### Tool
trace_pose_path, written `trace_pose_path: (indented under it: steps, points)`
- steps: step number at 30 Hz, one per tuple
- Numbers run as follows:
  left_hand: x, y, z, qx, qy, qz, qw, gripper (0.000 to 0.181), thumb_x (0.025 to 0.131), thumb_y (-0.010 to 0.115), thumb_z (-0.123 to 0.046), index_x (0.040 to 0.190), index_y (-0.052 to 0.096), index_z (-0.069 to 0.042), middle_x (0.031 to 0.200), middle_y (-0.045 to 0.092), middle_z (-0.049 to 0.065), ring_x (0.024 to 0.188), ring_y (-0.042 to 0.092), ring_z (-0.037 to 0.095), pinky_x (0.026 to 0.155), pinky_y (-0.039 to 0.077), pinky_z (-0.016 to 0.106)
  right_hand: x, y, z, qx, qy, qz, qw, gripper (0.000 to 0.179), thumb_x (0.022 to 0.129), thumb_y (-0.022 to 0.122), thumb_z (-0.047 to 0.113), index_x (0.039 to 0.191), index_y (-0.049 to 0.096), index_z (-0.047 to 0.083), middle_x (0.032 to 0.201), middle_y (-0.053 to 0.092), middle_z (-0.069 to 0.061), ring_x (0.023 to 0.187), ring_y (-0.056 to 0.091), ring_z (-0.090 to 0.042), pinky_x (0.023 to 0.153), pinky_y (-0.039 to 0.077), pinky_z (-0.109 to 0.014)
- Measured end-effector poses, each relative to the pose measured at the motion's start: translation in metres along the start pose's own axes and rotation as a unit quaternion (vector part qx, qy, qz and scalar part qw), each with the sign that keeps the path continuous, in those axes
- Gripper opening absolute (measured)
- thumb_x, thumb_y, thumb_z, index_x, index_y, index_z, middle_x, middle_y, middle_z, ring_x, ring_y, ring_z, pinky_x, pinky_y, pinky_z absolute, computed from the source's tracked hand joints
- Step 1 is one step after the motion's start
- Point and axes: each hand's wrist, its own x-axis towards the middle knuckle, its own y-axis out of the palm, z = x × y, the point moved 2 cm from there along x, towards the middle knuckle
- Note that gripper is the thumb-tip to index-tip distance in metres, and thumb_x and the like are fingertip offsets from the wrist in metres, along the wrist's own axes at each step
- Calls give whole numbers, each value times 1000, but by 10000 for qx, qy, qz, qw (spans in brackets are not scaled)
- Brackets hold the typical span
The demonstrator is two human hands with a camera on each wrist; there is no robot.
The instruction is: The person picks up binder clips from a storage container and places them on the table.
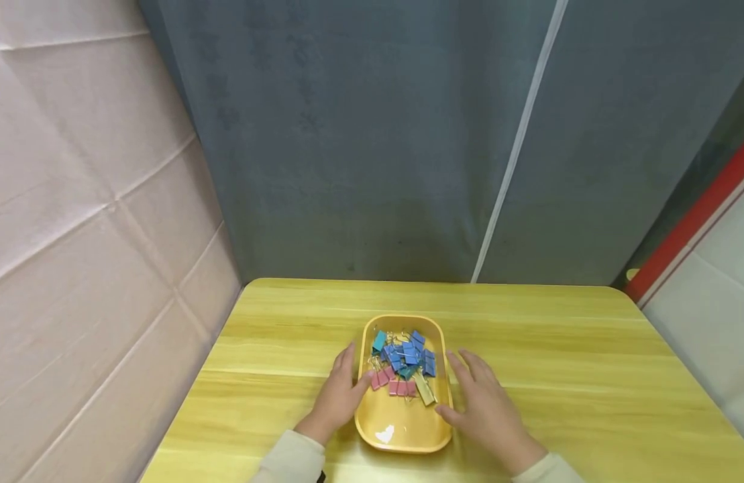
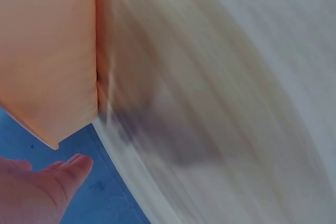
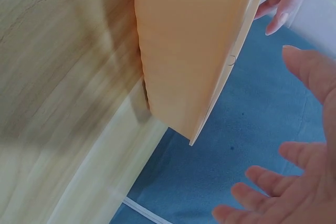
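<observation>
A shallow yellow tray holds a pile of binder clips. Blue clips lie in the middle, a teal clip at the upper left, pink clips lower down, and a yellow clip at the lower right. Beside the tray's left side is my left hand, fingers extended, its thumb seen over the rim. My right hand spreads its fingers on the other side, thumb near the right rim. In the right wrist view a gap separates the right hand from the tray wall. Neither hand holds a clip.
The tray stands on a wood-grain table. Behind the table hangs a dark grey-blue curtain with a pale strip. Pale cloth borders the left, and a white panel with a red edge stands at the right.
</observation>
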Motion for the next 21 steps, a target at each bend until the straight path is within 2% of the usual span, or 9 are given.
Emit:
trace_pose_path:
  steps: [6,13,21]
  points:
    - [5,5,0,-66,-60,9,10000,72,99,52,-39,155,18,-9,155,25,21,133,37,47,108,31,62,3,0,2,2,-181,-130,9998,90,69,86,36,143,45,6,143,42,-23,131,40,-43,100,43,-59]
    - [5,7,2,-137,-148,22,9998,73,98,52,-39,155,17,-10,155,27,19,135,34,46,110,28,61,6,5,3,60,-370,-178,9991,87,68,87,35,142,47,11,142,45,-21,131,41,-40,95,49,-56]
    - [5,13,2,-192,-80,106,9997,72,98,53,-34,154,18,-6,155,27,22,136,33,46,111,27,60,13,10,5,17,-511,72,9987,87,67,87,30,141,48,7,141,47,-17,129,45,-36,97,50,-49]
